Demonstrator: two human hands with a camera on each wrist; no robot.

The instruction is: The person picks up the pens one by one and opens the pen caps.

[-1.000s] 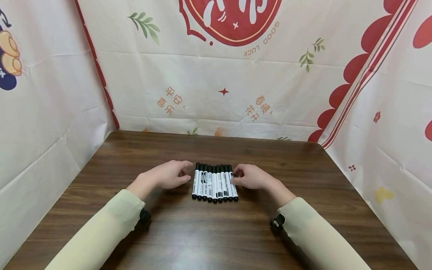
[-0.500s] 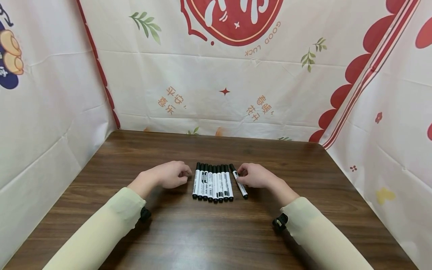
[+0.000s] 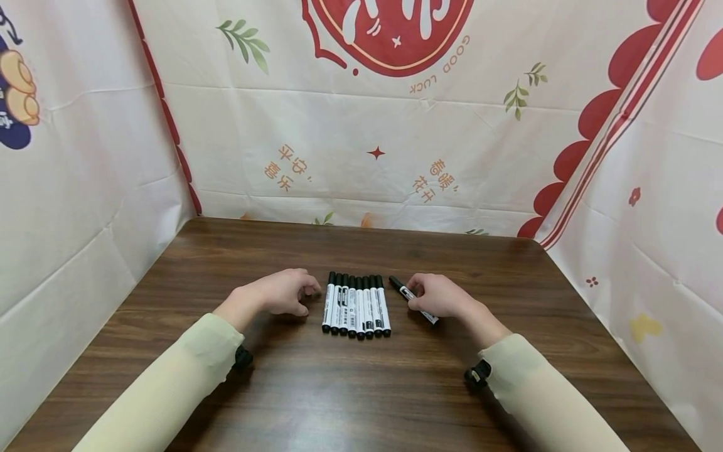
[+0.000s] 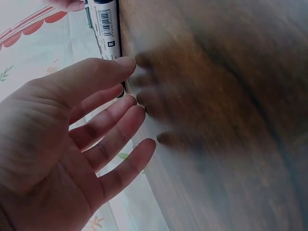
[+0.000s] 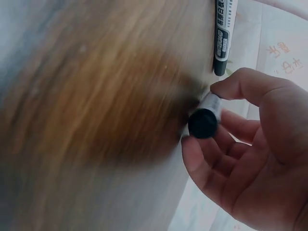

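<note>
Several whiteboard markers (image 3: 360, 309) with white barrels and black ends lie side by side in a row on the table. One more marker (image 3: 403, 290) sits slantwise to the right of the row, apart from it. My right hand (image 3: 443, 296) pinches this marker between thumb and fingers; its black end (image 5: 203, 123) faces the camera in the right wrist view. Left of the row, my left hand (image 3: 284, 292) rests at the table with relaxed, spread fingers and holds nothing. In the left wrist view, the thumb lies close to the edge marker (image 4: 107, 29); whether they touch I cannot tell.
The brown wooden table (image 3: 316, 389) reaches back to a patterned cloth (image 3: 339, 119) hanging behind it. Similar cloth hangs on the left and right sides. A small black device (image 3: 478, 375) is strapped at the right wrist, another (image 3: 243, 359) at the left.
My right hand has drawn the rightmost marker away from the row to the right, and the marker has turned slantwise. My left hand has stayed nearly in place, its fingers shifting slightly.
</note>
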